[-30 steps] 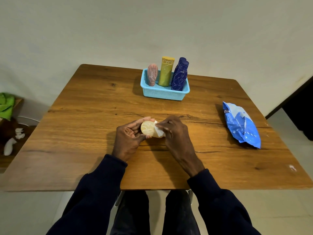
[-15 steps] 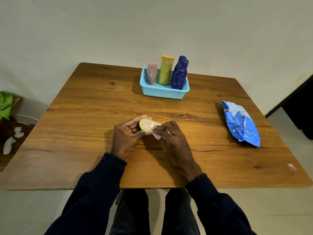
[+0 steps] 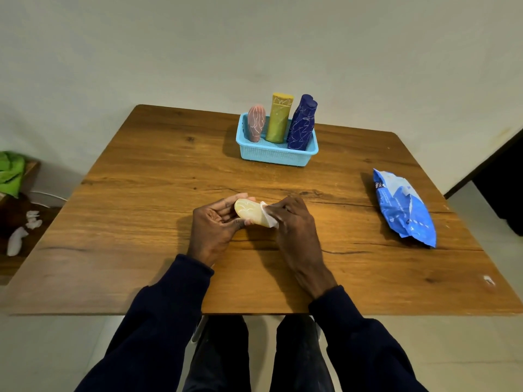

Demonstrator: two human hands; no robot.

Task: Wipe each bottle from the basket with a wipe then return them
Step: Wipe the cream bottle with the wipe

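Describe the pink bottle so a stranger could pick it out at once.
On the wooden table, find the light blue basket at the far side. The pink bottle stands at its left end, beside the taller yellow bottle. It is the shortest there, with a rounded top and pale wavy lines.

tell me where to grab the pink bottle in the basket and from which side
Grip the pink bottle by its upper body, which stands clear above the basket rim. It stands upright at the basket's left end with the olive bottle close on its right, so come from above and the left, close below the narrowing rounded top, and lift straight up.
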